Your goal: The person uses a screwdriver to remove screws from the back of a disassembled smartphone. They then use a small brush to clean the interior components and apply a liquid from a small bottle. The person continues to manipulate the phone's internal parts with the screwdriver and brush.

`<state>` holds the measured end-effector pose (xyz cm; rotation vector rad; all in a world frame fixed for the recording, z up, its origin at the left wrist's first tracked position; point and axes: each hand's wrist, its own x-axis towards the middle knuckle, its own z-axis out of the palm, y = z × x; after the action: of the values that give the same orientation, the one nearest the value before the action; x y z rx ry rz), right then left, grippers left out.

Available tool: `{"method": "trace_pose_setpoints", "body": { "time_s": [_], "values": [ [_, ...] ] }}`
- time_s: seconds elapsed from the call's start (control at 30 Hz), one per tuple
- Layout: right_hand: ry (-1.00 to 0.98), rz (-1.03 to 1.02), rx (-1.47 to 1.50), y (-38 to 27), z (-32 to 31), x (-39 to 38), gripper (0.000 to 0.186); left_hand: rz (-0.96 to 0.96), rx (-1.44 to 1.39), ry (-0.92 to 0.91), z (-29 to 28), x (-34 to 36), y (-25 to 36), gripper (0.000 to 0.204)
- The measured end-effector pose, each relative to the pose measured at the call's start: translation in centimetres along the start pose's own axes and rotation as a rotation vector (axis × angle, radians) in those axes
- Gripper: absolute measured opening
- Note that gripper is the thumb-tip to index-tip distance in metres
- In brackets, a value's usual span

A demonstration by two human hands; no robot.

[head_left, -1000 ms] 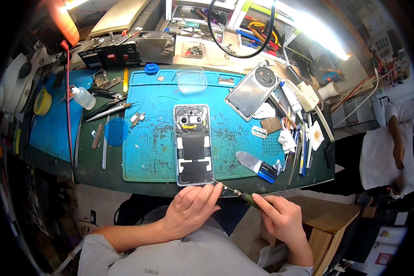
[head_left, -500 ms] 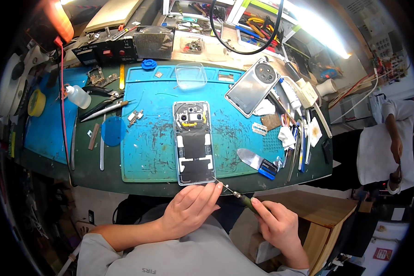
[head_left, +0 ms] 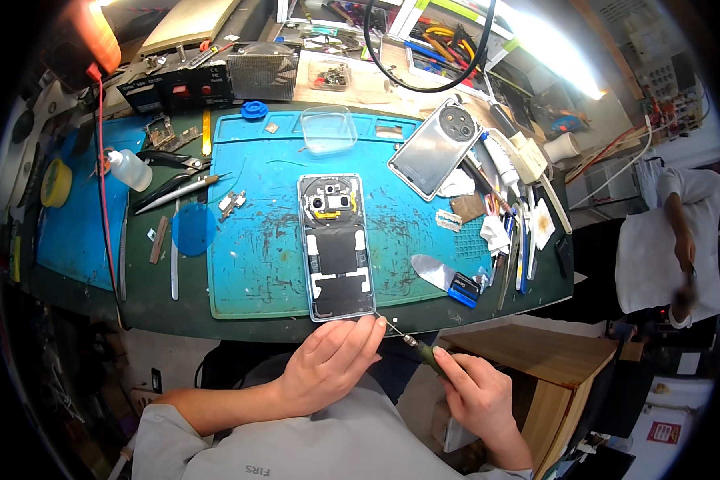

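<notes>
An opened smartphone (head_left: 338, 256) lies back side up on the blue mat at the table's near edge, showing its camera module, dark inner covers and white strips. At its lower right corner, the fingers of my left hand (head_left: 328, 358) are bent and pressed together; whether they pinch the phone's edge or a small part is hidden. My right hand (head_left: 480, 392) is closed around the green handle of a slim tool (head_left: 426, 352) with a metal collar. Its thin metal shaft slants up and left to the phone's corner, right by my left fingertips.
A detached phone back cover (head_left: 434, 152) rests at the mat's upper right. Nearby lie a razor blade (head_left: 448, 220), a flat scraper blade (head_left: 432, 272) and several pens and tools. Left are pliers (head_left: 168, 164) and a bottle (head_left: 130, 169). Another person (head_left: 670, 248) is at far right.
The whole view has shifted slightly left. My hands, the tool and the phone keep nearly the same positions to each other. The other person's lower hand is blurred by motion.
</notes>
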<state>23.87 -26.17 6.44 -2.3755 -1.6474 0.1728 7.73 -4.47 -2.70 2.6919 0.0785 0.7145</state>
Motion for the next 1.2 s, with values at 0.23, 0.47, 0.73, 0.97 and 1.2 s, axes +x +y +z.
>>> {"method": "trace_pose_setpoints", "body": {
  "time_s": [0.23,0.47,0.73,0.97,1.2],
  "values": [
    [0.015,0.039,-0.007,-0.9,0.4,-0.3,0.068,0.005,-0.017,0.0,-0.1,0.0,-0.1,0.065],
    [0.015,0.028,-0.023,-1.1,0.4,-0.3,0.066,0.007,-0.03,0.016,-0.1,0.0,-0.3,0.064],
    [0.085,0.104,0.046,-1.8,0.5,-0.4,0.065,0.042,-0.064,0.038,0.0,-0.5,-0.8,0.063],
    [0.117,0.128,0.048,-1.9,-0.2,-0.3,0.066,0.177,-0.07,0.286,-4.2,0.3,-3.2,0.035],
    [0.143,0.163,0.099,-1.8,-0.3,-0.4,0.064,-0.032,-0.163,-0.23,-7.6,3.7,-8.3,0.067]
  ]
}}
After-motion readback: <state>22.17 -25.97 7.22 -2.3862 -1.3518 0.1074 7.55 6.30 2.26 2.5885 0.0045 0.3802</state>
